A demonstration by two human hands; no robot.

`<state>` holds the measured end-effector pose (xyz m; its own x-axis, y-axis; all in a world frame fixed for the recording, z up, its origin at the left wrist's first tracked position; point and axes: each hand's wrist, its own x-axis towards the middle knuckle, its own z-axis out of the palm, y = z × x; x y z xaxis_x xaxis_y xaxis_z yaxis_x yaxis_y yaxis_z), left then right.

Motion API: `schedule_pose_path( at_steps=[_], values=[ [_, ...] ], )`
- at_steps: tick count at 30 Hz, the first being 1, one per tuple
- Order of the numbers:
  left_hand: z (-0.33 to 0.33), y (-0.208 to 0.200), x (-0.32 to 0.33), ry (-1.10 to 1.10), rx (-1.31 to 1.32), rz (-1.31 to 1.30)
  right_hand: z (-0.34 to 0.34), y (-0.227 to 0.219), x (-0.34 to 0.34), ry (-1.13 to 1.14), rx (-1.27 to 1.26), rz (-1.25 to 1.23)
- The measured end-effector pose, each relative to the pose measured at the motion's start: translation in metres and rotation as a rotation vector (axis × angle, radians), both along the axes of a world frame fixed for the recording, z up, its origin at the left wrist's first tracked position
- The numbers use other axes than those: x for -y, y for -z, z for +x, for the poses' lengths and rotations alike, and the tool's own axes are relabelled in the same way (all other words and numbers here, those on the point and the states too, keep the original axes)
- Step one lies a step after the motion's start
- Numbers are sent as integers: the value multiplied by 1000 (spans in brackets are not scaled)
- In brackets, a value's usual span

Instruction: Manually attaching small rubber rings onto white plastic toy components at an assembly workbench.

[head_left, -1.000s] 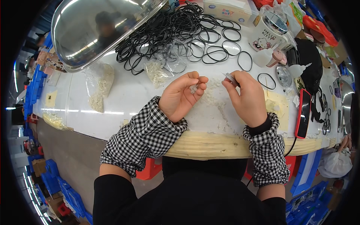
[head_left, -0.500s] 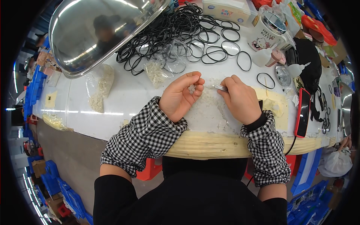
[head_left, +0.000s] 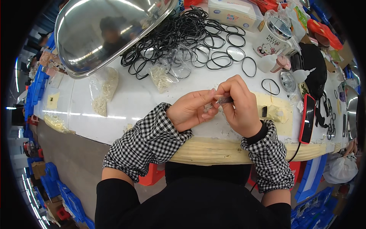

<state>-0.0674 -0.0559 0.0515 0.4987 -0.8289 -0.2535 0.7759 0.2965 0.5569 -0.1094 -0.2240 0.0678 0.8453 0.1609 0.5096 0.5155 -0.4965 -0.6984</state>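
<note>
My left hand (head_left: 191,110) is over the table near its front edge, thumb and fingertips pinched together on a small whitish piece that is mostly hidden. Close against those fingertips, my right hand (head_left: 241,107) grips a small, flat, silvery-grey metal tool (head_left: 225,100), its narrow end touching the piece. Whether the tool is a blade or tweezers I cannot tell. A clear plastic bag (head_left: 161,78) of small off-white pieces lies beyond my left hand. Farther left is a second clear bag (head_left: 105,91) of similar pieces. White crumbs lie on the table under my hands.
A large pile of black rubber rings (head_left: 164,40) covers the far middle. At the far left stands a shiny metal tray (head_left: 103,34). To the right are a red-edged phone (head_left: 307,119) on a cable, a white canister (head_left: 272,38) and a clear plastic box (head_left: 234,15).
My right hand has moved slightly down, bringing the metal tool to my left fingertips. My left hand has shifted right, and its fingers have closed to a pinch.
</note>
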Motion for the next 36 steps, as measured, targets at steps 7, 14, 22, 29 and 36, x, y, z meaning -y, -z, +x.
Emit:
schedule_pose_path(
  at_steps=[7,14,22,29,36],
  values=[
    [2,4,-3,-55,85,-90,-1,-11,-1,62,47,-29],
    [2,10,-2,-112,93,-177,-4,-6,-1,200,56,-275],
    [-2,16,0,-121,144,-222,-5,-1,-4,223,53,-309],
    [-3,19,1,-153,170,-266,-8,-2,-10,234,35,-278],
    [-5,18,2,-177,205,-250,-10,-2,-14,245,40,-262]
  ],
)
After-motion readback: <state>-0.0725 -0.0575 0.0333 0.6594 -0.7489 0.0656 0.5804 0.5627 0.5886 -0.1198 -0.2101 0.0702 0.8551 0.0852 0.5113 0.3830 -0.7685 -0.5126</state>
